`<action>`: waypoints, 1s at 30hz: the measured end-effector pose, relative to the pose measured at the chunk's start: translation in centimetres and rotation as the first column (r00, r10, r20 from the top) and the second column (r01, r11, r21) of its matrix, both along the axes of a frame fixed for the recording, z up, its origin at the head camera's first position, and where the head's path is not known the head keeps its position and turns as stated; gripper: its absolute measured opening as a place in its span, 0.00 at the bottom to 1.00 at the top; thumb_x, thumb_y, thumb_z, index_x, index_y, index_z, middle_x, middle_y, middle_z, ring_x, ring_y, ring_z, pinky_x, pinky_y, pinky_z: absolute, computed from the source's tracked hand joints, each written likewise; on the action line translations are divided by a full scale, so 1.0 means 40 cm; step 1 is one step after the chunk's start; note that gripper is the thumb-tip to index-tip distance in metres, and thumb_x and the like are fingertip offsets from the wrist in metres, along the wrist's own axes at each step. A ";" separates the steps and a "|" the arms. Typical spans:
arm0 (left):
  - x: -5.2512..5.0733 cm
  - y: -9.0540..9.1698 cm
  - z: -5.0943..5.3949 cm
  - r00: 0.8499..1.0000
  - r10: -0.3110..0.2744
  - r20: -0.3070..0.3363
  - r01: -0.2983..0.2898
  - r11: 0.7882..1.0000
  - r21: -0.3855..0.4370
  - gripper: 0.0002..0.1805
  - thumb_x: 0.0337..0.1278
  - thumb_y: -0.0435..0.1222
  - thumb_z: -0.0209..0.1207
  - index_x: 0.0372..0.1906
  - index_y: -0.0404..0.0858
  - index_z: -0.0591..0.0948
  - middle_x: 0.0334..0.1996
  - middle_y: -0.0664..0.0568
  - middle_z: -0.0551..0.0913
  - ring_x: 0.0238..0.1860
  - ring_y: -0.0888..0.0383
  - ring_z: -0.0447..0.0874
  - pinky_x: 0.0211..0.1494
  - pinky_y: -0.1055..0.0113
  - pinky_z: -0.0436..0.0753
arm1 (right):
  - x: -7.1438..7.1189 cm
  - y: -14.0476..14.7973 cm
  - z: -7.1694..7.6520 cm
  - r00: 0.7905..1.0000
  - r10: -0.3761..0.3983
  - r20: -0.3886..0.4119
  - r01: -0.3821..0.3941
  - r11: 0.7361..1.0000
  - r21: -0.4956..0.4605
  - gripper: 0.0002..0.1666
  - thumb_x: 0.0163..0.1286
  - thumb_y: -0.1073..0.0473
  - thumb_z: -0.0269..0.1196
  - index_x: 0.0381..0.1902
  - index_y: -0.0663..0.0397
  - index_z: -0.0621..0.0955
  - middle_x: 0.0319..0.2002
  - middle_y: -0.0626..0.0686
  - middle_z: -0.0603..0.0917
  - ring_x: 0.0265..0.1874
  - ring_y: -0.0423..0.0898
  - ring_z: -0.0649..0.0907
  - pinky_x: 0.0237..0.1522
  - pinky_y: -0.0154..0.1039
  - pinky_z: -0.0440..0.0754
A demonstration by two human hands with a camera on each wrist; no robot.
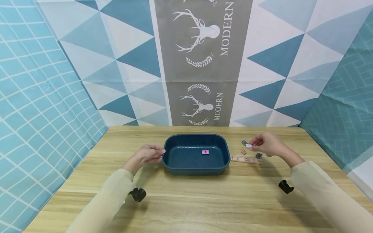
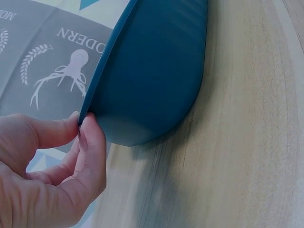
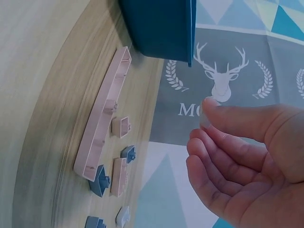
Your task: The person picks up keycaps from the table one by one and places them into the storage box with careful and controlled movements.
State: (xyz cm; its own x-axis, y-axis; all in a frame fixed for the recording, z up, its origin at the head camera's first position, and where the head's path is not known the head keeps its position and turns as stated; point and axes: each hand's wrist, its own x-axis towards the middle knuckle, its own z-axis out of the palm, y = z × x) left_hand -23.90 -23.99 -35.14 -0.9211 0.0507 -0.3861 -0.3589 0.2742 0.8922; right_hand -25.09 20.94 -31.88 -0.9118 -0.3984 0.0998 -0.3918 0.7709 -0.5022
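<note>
One small white cap [image 1: 248, 145] is pinched between the thumb and forefinger of the right hand [image 1: 268, 144], held above the table to the right of the bin. The left hand [image 1: 150, 153] grips the rim of the blue bin [image 1: 196, 172] at its left end, thumb on one side of the edge and fingers on the other.

Inside the bin, right of its middle, lies a bright pink cap [image 1: 205, 152]. The bin stands on the wooden table [image 1: 204, 200]. A long pale bar [image 1: 246, 159] lies hollow side up, one end just beside the bin's right side; a dark cap [image 1: 258, 155] sits by its other end. Behind the bar are a small pale cap [image 1: 243, 151] and another dark one. The right wrist view shows further caps lying near these, among them a second white one [image 3: 123, 216].

Cream sleeves [image 1: 105, 194] cover both forearms, and a patterned cloth [image 1: 201, 72] hangs behind the table.
</note>
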 end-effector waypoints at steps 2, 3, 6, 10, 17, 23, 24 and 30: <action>0.000 -0.001 0.000 1.000 0.001 0.000 -0.001 1.000 -0.004 0.20 0.66 0.33 0.56 0.58 0.26 0.71 0.29 0.54 0.77 0.28 0.66 0.77 0.34 0.78 0.83 | 0.000 -0.006 0.003 1.000 0.001 0.002 -0.001 1.000 -0.001 0.10 0.61 0.61 0.68 0.36 0.65 0.84 0.31 0.56 0.86 0.29 0.42 0.83 0.32 0.35 0.83; 0.000 -0.002 0.000 1.000 0.001 0.000 -0.001 1.000 -0.009 0.20 0.66 0.33 0.56 0.58 0.26 0.71 0.29 0.54 0.77 0.28 0.66 0.77 0.34 0.78 0.83 | -0.001 -0.009 0.005 1.000 0.003 0.002 -0.002 1.000 -0.002 0.10 0.61 0.62 0.68 0.36 0.65 0.84 0.31 0.56 0.86 0.29 0.42 0.83 0.33 0.36 0.84; -0.001 -0.003 0.000 1.000 0.007 0.002 -0.007 1.000 -0.019 0.20 0.67 0.33 0.55 0.58 0.26 0.71 0.29 0.54 0.77 0.28 0.66 0.77 0.34 0.78 0.83 | -0.002 -0.017 0.008 1.000 0.007 0.006 -0.007 1.000 -0.005 0.10 0.61 0.62 0.67 0.37 0.65 0.84 0.32 0.57 0.86 0.30 0.43 0.83 0.34 0.38 0.85; 0.001 -0.002 0.002 1.000 0.009 0.001 -0.009 1.000 -0.016 0.20 0.66 0.33 0.55 0.57 0.26 0.71 0.29 0.55 0.77 0.27 0.67 0.77 0.33 0.78 0.83 | -0.005 -0.028 0.014 1.000 0.012 0.003 -0.012 1.000 0.002 0.09 0.61 0.63 0.67 0.36 0.65 0.84 0.32 0.57 0.86 0.30 0.43 0.83 0.34 0.38 0.85; 0.008 -0.001 0.003 1.000 0.004 0.000 -0.004 1.000 -0.020 0.20 0.66 0.34 0.56 0.58 0.26 0.71 0.30 0.54 0.77 0.28 0.66 0.77 0.34 0.78 0.83 | -0.010 -0.041 0.019 1.000 0.029 0.000 -0.029 1.000 0.004 0.08 0.60 0.64 0.68 0.35 0.65 0.84 0.30 0.56 0.87 0.29 0.42 0.83 0.32 0.33 0.83; 0.005 0.000 0.001 1.000 0.006 -0.004 -0.006 1.000 -0.018 0.20 0.66 0.34 0.56 0.58 0.26 0.71 0.29 0.55 0.77 0.28 0.67 0.77 0.34 0.78 0.83 | -0.009 -0.053 0.025 0.999 0.036 0.009 -0.036 0.999 0.004 0.07 0.60 0.65 0.68 0.34 0.65 0.85 0.30 0.56 0.87 0.28 0.42 0.83 0.32 0.34 0.84; 0.004 0.000 0.001 1.000 0.008 -0.004 -0.008 1.000 -0.015 0.20 0.66 0.33 0.56 0.57 0.26 0.71 0.29 0.55 0.77 0.28 0.67 0.77 0.34 0.78 0.83 | -0.008 -0.055 0.026 0.999 0.040 0.014 -0.040 0.999 0.003 0.07 0.60 0.65 0.68 0.34 0.65 0.85 0.30 0.56 0.87 0.28 0.42 0.83 0.32 0.34 0.84; 0.001 0.001 0.002 1.000 0.016 0.000 -0.016 1.000 -0.015 0.19 0.66 0.33 0.56 0.57 0.27 0.72 0.28 0.55 0.77 0.27 0.66 0.77 0.33 0.78 0.83 | -0.010 -0.068 0.030 0.998 0.056 0.036 -0.056 0.998 -0.001 0.07 0.60 0.65 0.67 0.34 0.64 0.84 0.30 0.56 0.87 0.28 0.42 0.83 0.32 0.35 0.85</action>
State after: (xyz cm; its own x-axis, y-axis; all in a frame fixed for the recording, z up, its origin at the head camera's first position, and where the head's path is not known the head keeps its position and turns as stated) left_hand -23.84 -23.94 -35.06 -0.9218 0.0303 -0.3866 -0.3632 0.2817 0.8881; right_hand -25.49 18.22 -30.67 -0.8912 -0.4486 0.0668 -0.4155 0.7485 -0.5167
